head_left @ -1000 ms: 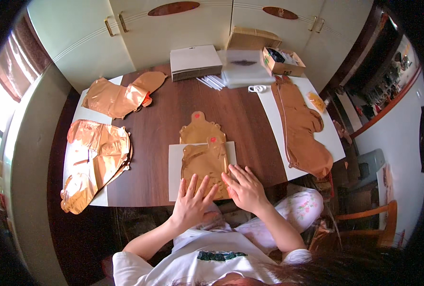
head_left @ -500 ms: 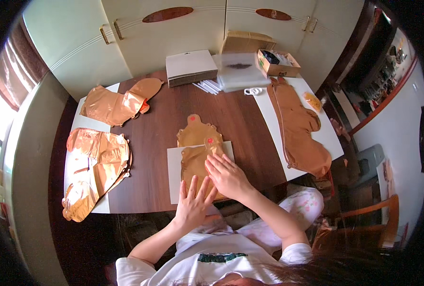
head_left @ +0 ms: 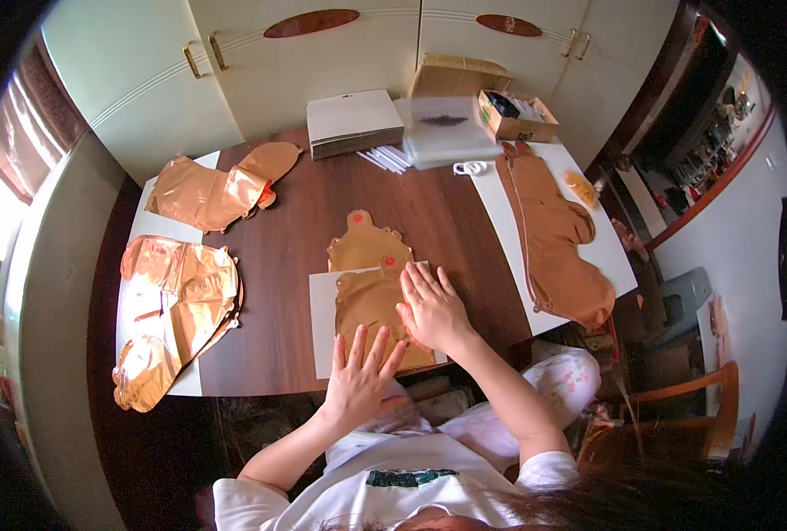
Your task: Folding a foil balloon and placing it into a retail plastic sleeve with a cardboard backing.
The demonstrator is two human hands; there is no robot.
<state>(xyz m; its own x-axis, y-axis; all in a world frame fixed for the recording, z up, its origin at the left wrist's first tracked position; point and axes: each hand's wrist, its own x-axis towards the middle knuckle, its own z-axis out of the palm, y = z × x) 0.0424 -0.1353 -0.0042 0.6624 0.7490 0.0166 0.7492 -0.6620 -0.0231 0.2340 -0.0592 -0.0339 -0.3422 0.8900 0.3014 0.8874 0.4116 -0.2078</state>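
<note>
A flat, deflated gold foil balloon lies on a white card at the near edge of the table. My left hand rests on its near end, fingers spread and stretched out. Flat on the balloon's right edge and the card lies my right hand, its fingers extended too. Neither hand grips anything. Just beyond, partly covered by the card, another gold foil piece with a red-marked tab lies on the brown table.
More foil balloons lie at the left, far left and right. Along the back are a stack of white cards, white sticks, clear plastic bags and a small box. A yellow packet sits far right.
My right hand has slid to the right across the foil, from its middle to its right edge. The left hand has stayed almost still.
</note>
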